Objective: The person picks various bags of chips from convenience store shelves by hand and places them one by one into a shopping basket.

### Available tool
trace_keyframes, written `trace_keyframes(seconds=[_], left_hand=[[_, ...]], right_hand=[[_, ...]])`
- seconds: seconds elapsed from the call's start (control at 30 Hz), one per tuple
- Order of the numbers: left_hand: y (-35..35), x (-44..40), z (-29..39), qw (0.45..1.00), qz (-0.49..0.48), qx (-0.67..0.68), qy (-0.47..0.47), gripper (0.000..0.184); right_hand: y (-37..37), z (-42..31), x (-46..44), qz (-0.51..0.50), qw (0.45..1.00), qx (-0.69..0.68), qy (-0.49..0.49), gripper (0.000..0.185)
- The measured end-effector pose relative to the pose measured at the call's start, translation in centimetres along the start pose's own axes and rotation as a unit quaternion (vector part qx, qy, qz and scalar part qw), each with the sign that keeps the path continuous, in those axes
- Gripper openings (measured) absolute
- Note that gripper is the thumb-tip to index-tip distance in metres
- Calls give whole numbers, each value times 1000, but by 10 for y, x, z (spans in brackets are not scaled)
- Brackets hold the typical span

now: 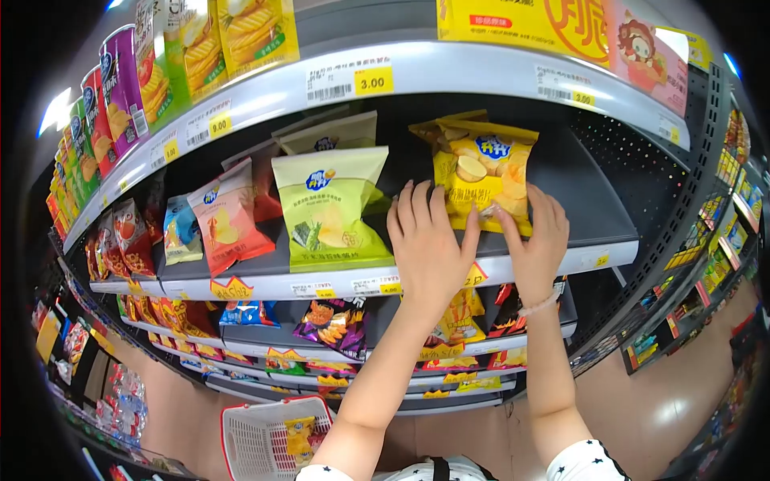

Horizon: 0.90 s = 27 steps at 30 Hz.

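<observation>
A yellow bag of potato chips (481,168) stands on the middle shelf, with another yellow bag (425,130) partly hidden behind it. At its lower left is my left hand (429,240), fingers stretched out and spread, thumb against the front of the bag. My right hand (536,236) grips the right edge, thumb on the front and fingers along the side. A light green chip bag (329,208) stands just left of my left hand. Further left are a pink chip bag (224,218) and a blue one (183,228).
Above is a shelf edge (449,68) with price tags. Lower shelves hold several snack bags, including a purple one (330,325). On the floor stands a red-and-white shopping basket (241,437) with yellow bags in it. A perforated panel (642,172) closes the right side.
</observation>
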<state>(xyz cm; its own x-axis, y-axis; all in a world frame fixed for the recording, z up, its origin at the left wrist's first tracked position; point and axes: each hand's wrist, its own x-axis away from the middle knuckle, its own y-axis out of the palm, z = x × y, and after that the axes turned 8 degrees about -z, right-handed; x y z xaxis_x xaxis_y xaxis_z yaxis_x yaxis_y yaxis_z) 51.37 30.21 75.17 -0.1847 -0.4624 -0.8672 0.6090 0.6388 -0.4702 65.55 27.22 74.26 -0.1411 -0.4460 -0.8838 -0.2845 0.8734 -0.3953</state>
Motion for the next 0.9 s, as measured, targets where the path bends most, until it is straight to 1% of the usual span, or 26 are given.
trace_keyframes(seconds=[0.07,0.1,0.13,0.2,0.23,0.27,0.3,0.33,0.37,0.4,0.43,0.47,0.5,0.53,0.57,0.6,0.63,0.67,0.73,0.77,0.8,0.83,0.87,0.9], left_hand=[[0,1,-2,999,32,19,21,45],[1,2,-3,998,44,35,29,45],[-1,5,-6,999,34,32,18,45],[-7,19,-15,977,111,139,120,46],[-13,38,-19,971,134,144,135,47],[-16,63,-24,970,165,111,143,44],[-21,98,-30,971,160,111,137,41],[-31,135,-39,975,116,133,137,41],[-30,184,-49,975,75,175,111,42],[-39,227,-56,977,30,197,80,39],[-49,276,-66,979,-56,192,42,35],[-60,325,-77,973,-159,165,8,30],[-76,368,-90,950,-251,180,-46,34],[-96,413,-103,924,-315,181,-121,39],[-108,469,-114,915,-318,166,-185,43],[-130,499,-128,895,-343,160,-235,40],[-157,513,-139,875,-364,129,-292,38],[-181,527,-154,871,-383,71,-301,34],[-209,562,-184,854,-368,-18,-368,33],[-220,577,-200,848,-368,-19,-380,33],[-228,589,-217,794,-416,-33,-442,35],[-234,602,-234,734,-459,-44,-499,38],[-237,615,-250,729,-459,-41,-506,38],[-238,629,-263,661,-508,-38,-551,41]], right_hand=[[-2,1,-1,36,999,-14,-20,54],[-2,2,0,63,997,-20,-37,52],[-7,0,5,50,998,-25,-34,52],[-15,-4,20,154,986,-23,-59,46],[-14,-2,38,170,982,-60,-62,39],[-14,-1,63,186,975,-100,-63,33],[-13,-5,90,180,970,-149,-66,31],[-13,-8,121,176,962,-199,-67,29],[-14,-2,165,117,984,-133,-6,32],[-14,1,214,57,995,-64,49,36],[-13,-10,252,-34,990,-81,107,33],[-12,-20,290,-125,975,-93,160,30],[-6,-28,337,-193,950,-127,208,26],[-2,-36,379,-261,918,-157,253,23],[-2,-50,411,-336,894,-185,232,20],[-1,-73,432,-408,863,-212,211,18],[3,-106,442,-459,816,-252,245,19],[6,-140,451,-506,763,-288,280,20],[23,-202,453,-622,700,-280,209,21],[38,-232,455,-632,671,-343,182,21],[55,-259,462,-637,639,-402,156,21],[70,-282,470,-667,612,-401,142,22],[85,-304,482,-695,586,-398,129,22],[101,-325,500,-706,566,-401,142,23]])
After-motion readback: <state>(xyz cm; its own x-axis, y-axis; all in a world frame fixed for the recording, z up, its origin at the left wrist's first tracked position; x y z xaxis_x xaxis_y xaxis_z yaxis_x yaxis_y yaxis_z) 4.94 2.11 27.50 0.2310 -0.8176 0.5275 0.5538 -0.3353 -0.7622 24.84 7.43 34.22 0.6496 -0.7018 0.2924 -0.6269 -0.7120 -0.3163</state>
